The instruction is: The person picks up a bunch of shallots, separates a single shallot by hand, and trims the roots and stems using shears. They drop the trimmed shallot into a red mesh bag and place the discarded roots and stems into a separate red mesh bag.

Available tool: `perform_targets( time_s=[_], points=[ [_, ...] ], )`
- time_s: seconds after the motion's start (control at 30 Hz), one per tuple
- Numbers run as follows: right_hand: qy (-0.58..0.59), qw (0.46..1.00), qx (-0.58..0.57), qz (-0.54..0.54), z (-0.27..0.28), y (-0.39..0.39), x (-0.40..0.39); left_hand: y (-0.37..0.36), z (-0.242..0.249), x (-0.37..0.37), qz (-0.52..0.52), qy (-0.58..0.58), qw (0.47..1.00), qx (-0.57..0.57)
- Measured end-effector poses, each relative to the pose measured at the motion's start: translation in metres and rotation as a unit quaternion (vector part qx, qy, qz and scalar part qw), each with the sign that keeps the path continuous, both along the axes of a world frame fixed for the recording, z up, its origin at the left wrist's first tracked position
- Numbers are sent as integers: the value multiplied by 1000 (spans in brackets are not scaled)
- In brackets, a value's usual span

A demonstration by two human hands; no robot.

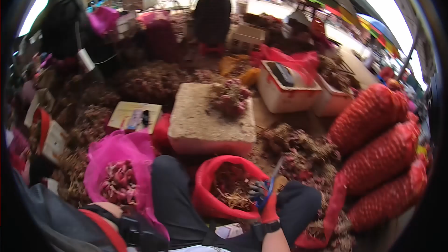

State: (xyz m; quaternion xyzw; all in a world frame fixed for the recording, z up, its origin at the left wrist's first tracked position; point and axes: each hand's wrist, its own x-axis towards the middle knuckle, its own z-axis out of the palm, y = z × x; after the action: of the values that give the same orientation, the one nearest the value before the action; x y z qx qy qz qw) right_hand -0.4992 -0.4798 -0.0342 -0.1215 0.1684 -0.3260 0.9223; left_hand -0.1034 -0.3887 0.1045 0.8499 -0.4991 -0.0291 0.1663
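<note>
My right hand [259, 193], in a red and grey work glove with a black band at the wrist, is closed on blue-handled scissors [269, 193]. Their blades point up and to the right. Just left of that hand, a red sack [207, 189] stands with its rim rolled open, dry stems and root trimmings inside. My left hand cannot be made out; only a strip of bare skin with a black strap and a dark blurred shape show at lower left. Near them a pink mesh bag [100, 158] holds red shallots [120, 182].
A worn foam box [198, 121] bears a bunch of shallots [229, 98]. Full red mesh sacks [373, 116] lean at right. Loose shallots [301, 151] with dried tops cover the ground. White bins [275, 95] stand behind; a person [212, 14] sits farther back.
</note>
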Motion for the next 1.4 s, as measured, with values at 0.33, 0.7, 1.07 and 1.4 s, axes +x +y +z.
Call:
perform_targets(
  time_s=[0.33,0.7,1.07,1.4],
  points=[
    [263,934,-236,-47,132,-12,18,75,216,-27,-54,-74,840,-534],
    [588,592,-551,-19,103,-132,15,-193,17,-26,-89,346,888,-289],
    [717,372,-589,-16,110,-149,17,-377,-66,-26,122,4,992,38],
    [708,349,-613,26,123,-151,17,-355,-112,40,-40,446,888,-103]
  ],
)
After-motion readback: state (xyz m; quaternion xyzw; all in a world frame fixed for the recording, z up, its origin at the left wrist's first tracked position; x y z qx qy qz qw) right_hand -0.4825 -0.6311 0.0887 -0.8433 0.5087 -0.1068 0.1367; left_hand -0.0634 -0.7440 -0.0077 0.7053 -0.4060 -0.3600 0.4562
